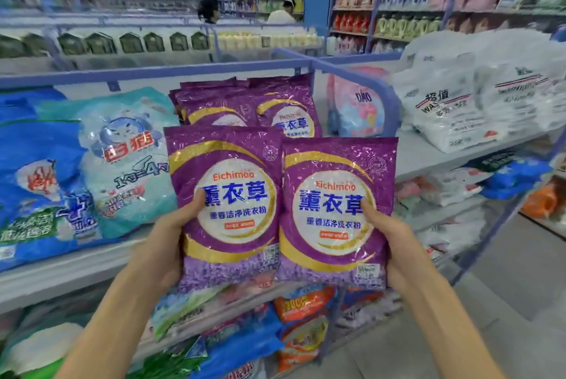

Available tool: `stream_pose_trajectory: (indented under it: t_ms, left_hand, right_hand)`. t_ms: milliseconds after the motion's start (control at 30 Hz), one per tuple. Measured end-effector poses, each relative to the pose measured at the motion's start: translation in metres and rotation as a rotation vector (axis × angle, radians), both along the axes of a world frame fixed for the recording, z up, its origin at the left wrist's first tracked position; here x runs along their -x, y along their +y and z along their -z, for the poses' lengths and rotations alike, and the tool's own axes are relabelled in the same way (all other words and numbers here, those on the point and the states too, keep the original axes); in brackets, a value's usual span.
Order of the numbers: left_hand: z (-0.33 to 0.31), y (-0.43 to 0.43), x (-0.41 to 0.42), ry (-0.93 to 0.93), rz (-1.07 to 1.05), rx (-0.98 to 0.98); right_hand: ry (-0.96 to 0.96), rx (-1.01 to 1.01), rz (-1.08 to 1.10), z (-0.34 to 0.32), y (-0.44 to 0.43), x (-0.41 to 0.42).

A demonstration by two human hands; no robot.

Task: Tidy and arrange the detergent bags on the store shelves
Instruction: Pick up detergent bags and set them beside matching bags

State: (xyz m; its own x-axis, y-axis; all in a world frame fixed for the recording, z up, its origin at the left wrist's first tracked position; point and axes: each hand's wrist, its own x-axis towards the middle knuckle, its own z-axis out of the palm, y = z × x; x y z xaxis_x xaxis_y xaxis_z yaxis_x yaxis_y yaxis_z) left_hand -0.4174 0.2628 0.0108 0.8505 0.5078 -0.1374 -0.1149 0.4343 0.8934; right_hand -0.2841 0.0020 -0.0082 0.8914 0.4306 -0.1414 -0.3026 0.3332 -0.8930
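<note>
Two purple Eichimoo lavender detergent bags are held upright side by side in front of the top shelf (428,161). My left hand (171,234) grips the left purple bag (226,204) by its left edge, thumb on the front. My right hand (386,234) grips the right purple bag (337,213) by its right edge, thumb on the label. Behind them a stack of the same purple bags (251,102) lies on the shelf against the blue rail.
Left of the stack lie a pale teal cat-logo bag (128,158) and blue bags (33,182). A blue divider rail (382,93) separates pink bags (355,109) and white bags (477,93) on the right. Lower shelves hold several mixed bags. Two people stand far behind.
</note>
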Motion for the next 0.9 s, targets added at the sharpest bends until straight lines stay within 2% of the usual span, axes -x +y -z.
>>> stream_pose_trajectory:
  t_ms: [300, 567, 733, 800, 900]
  left_hand:
    - [-0.026, -0.004, -0.088, 0.004, -0.208, -0.103]
    - [-0.022, 0.04, -0.154, 0.071, -0.26, -0.178]
    - [0.008, 0.063, -0.18, 0.121, -0.446, -0.237]
    - [0.019, 0.062, -0.189, 0.161, -0.59, -0.412]
    - [0.023, 0.052, -0.197, 0.226, -0.862, -0.791]
  right_hand:
    - [-0.11, -0.018, -0.214, -0.037, 0.034, -0.138]
    - [-0.225, 0.051, -0.251, -0.02, 0.084, -0.216]
    - [-0.181, 0.092, -0.186, 0.001, 0.116, -0.249]
    - [-0.187, 0.182, -0.054, 0.005, 0.127, -0.258]
    - [-0.318, 0.277, 0.152, 0.008, 0.14, -0.259]
